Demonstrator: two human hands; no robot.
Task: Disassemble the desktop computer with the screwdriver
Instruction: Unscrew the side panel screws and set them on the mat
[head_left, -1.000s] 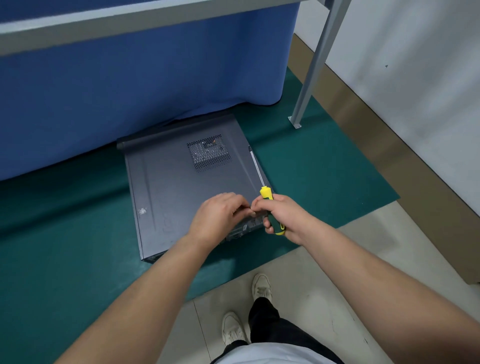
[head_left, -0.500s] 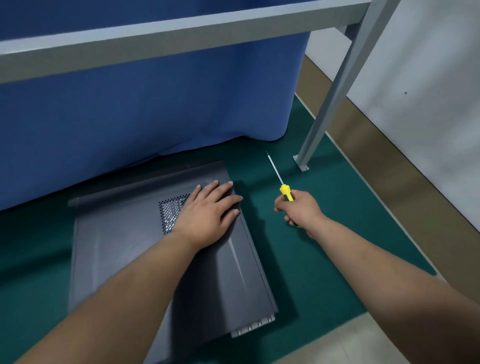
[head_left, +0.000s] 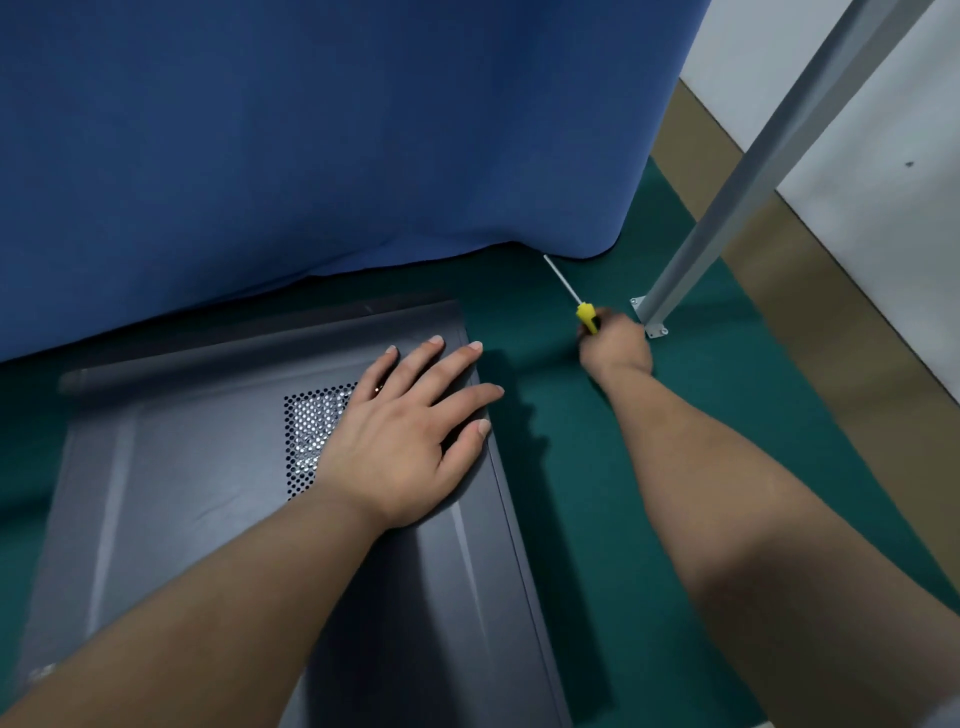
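The left hand lies flat, fingers spread, partly covering the computer case vent on the green mat. The right hand grips the screwdriver, hiding most of its handle.

Screwdriver handle mostly hidden (right fist); computer case cut off below.

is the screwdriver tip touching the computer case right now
No, the screwdriver is gripped in the right hand out over the green mat, its tip pointing away toward the blue curtain, clear of the computer case.
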